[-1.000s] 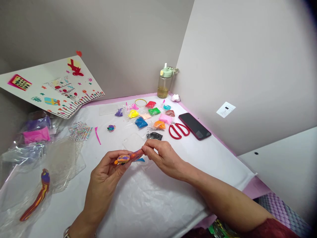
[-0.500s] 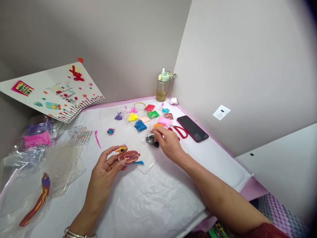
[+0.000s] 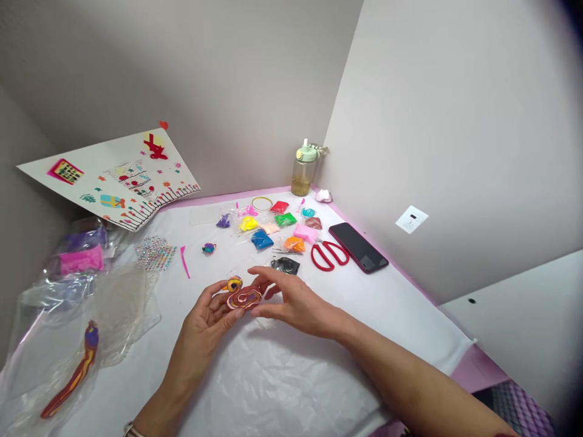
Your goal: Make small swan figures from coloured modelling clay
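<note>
My left hand holds a small marbled clay figure of red, orange and purple swirls by its lower edge, fingers curled round it. My right hand is beside it, thumb and fingers pinching the figure's right side. Both hands hover just above the white sheet on the table. A clear plastic piece under the hands is mostly hidden.
Several small bags of coloured clay lie beyond the hands, with a black one, red scissors, a dark phone and a bottle. A marbled clay strip lies on plastic at left, beside a gem sheet and decorated card.
My right hand reached out to the clay bags, then came back to the figure. The left hand turned the figure from edge-on to face-up.
</note>
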`<state>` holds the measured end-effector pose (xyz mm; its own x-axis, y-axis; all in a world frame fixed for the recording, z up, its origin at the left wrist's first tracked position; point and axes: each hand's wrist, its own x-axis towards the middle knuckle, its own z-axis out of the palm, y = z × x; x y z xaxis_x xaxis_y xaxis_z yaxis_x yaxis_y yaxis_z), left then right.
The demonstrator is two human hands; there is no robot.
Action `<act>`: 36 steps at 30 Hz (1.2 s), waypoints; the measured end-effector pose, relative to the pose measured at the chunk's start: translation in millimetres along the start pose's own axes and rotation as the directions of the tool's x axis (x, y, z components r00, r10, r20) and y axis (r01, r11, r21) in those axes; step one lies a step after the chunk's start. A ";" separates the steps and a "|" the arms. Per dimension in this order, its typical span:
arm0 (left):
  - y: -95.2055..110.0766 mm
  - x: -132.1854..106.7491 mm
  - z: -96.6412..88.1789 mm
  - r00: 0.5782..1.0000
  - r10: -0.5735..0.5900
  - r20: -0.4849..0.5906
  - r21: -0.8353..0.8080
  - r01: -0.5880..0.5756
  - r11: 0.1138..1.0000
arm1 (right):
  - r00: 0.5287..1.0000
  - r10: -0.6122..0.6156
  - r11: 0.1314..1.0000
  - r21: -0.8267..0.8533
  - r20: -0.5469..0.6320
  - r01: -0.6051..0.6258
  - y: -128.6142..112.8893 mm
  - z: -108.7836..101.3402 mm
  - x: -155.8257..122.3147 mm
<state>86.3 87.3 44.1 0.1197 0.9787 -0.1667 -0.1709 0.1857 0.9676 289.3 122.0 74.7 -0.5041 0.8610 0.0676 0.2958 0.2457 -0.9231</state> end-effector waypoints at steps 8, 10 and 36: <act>-3.7 0.5 -0.1 1.000 0.006 -0.005 0.040 -0.006 0.999 | 0.998 0.038 0.999 0.011 -0.050 -0.037 7.3 10.8 3.2; -5.5 1.2 0.7 1.000 0.004 -0.002 0.053 -0.004 0.999 | 0.997 0.073 0.995 0.078 -0.039 -0.070 7.4 12.9 3.6; 6.9 5.4 -47.2 0.946 0.322 -0.039 0.959 -0.056 0.279 | 0.858 -0.114 0.772 -0.589 -0.500 -0.241 58.0 -47.1 31.5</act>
<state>39.6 98.0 40.9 0.0200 0.9889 0.1470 0.8833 -0.0864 0.4608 328.8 184.4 41.1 -0.0602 0.9338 0.3526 0.8274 0.2443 -0.5057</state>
